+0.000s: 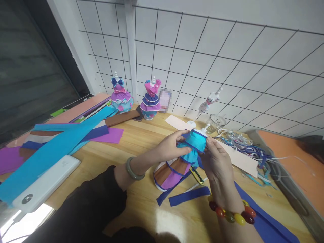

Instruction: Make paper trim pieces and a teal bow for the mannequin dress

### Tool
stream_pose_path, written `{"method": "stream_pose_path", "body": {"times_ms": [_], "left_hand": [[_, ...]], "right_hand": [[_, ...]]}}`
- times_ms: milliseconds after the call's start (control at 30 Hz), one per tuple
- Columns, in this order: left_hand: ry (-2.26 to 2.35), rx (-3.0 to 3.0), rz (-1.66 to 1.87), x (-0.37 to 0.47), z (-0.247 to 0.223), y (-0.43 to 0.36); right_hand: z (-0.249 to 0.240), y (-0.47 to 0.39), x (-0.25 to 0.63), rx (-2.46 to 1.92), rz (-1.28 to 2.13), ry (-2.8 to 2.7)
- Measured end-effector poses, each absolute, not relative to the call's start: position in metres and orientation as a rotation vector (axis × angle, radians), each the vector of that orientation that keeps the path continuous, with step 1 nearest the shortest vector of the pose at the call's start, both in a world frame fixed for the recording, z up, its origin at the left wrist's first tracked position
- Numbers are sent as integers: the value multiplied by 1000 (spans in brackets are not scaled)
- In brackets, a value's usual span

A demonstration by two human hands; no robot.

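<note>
A miniature dress form (205, 129) lies tilted between my hands, its white neck pointing away to the right. It wears a doll dress (190, 157) with a bright blue top edged in dark blue and a long skirt with brown, purple and white panels. My left hand (170, 145) wraps the dress from the left, thumb across the waist. With thumb and fingertips, my right hand (219, 162) pinches the right edge of the blue top; its other fingers are partly hidden. Beside the skirt lie a green and yellow cutter or snips (196, 176) and dark blue fabric strips (189, 196).
Two dressed miniature forms (121, 96) (150, 101) and a bare patterned form (210, 100) stand along the tiled wall. Fabric strips (76, 135) and a white power bank (48, 182) lie left. Tangled ribbons (238, 140), a clear cup (216, 122) and blue cloth (268, 216) are right.
</note>
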State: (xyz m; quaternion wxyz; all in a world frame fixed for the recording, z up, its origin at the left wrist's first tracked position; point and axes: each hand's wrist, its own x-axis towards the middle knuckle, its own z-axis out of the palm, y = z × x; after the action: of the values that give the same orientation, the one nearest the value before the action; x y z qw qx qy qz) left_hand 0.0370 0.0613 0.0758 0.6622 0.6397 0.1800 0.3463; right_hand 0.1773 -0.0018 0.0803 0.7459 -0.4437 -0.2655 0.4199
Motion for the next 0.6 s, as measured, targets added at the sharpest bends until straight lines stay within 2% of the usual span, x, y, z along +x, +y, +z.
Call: {"method": "stream_pose_path", "body": {"times_ms": [600], "left_hand": [[488, 1571, 884, 36, 79, 63]], "right_hand": [[81, -3, 177, -1094, 915, -565]]}}
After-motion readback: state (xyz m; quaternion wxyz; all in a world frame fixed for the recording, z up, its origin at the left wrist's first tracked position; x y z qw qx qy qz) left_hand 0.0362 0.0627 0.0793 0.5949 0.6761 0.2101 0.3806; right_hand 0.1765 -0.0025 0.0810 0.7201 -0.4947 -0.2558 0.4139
